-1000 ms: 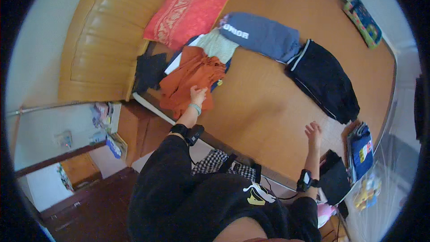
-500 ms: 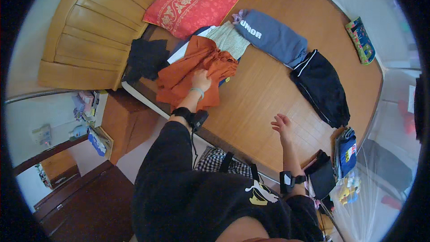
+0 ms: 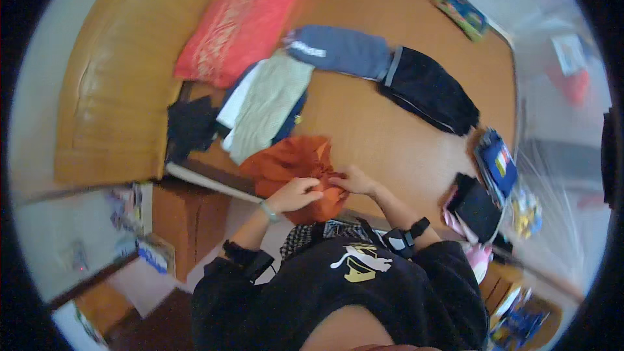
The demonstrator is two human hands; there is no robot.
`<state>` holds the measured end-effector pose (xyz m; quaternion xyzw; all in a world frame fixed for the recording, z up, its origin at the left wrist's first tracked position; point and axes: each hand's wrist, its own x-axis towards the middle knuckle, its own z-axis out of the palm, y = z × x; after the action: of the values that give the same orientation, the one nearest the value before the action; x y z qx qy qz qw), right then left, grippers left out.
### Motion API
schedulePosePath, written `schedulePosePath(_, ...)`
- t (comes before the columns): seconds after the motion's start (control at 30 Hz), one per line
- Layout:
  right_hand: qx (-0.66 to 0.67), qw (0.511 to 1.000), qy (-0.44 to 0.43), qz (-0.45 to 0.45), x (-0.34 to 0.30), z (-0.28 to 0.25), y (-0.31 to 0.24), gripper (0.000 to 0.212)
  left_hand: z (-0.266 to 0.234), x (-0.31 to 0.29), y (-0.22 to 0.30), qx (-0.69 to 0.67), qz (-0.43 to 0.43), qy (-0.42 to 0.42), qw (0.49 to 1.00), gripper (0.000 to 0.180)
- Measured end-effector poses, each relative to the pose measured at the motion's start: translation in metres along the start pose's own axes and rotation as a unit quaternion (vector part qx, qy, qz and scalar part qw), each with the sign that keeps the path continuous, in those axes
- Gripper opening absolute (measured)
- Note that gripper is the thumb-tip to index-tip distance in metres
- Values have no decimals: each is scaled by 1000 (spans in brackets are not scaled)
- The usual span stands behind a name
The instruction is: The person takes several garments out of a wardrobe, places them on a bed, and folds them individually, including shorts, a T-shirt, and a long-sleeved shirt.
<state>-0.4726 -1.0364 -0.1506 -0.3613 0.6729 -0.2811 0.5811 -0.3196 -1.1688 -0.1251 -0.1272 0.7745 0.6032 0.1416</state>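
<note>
Holding one orange-red garment at two points, I log it bunched before the torso, at the near edge of the bed, its lower part reaching past that edge.

Left hand: thumb and fingers pinched on the gathered cloth. Right hand: pinched likewise, close beside the left; exact fingertip contact is blurred to me.

Hazards, as I judge them:
– Slip. Loose folds spread around both hands; a weak pinch could drop one side over the edge, toward the black-and-white checked cloth.
– Crooked fold. Gathers bunched under the fingers could trap a crease.
– Drag. The far side lies against or just beside the pale green garment; I cannot tell which. If touching, a sharp pull could shift that one too.
– Snag. Hanging cloth could catch on the wrist device of the left forearm.

Marks and writing:
– Grey-blue garment: white block lettering, blurred.
– Black shirt: white animal figure with pale yellow lettering, partly creased.
– Dark blue folded garment: red-and-yellow patch, too small for me to read.
– Orange-red garment: I find no label showing.
</note>
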Motion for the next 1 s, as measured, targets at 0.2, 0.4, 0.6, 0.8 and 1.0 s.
schedulePosePath(0.2, -80, 966, 100, -224, -90, -13, -50, 28, 5, 22, 77, 138, 195, 73, 968, 44)
schedulePosePath(0.4, -23, 958, 151, -242, -198, -71, -72, 25, 28, 62, 153, 48, 184, -165, 968, 42)
schedulePosePath(0.6, -190, 924, 222, -248, -277, -105, -107, 21, 63, 94, 249, 8, 374, -207, 904, 26)
schedulePosePath(0.8, -98, 958, 218, -160, -312, -130, -95, 33, 26, 61, 304, 14, 305, -141, 942, 10)
schedulePosePath(1.0, -140, 918, 318, -193, -343, -152, -115, 30, -1, 43, 290, 196, 281, -113, 933, 23)
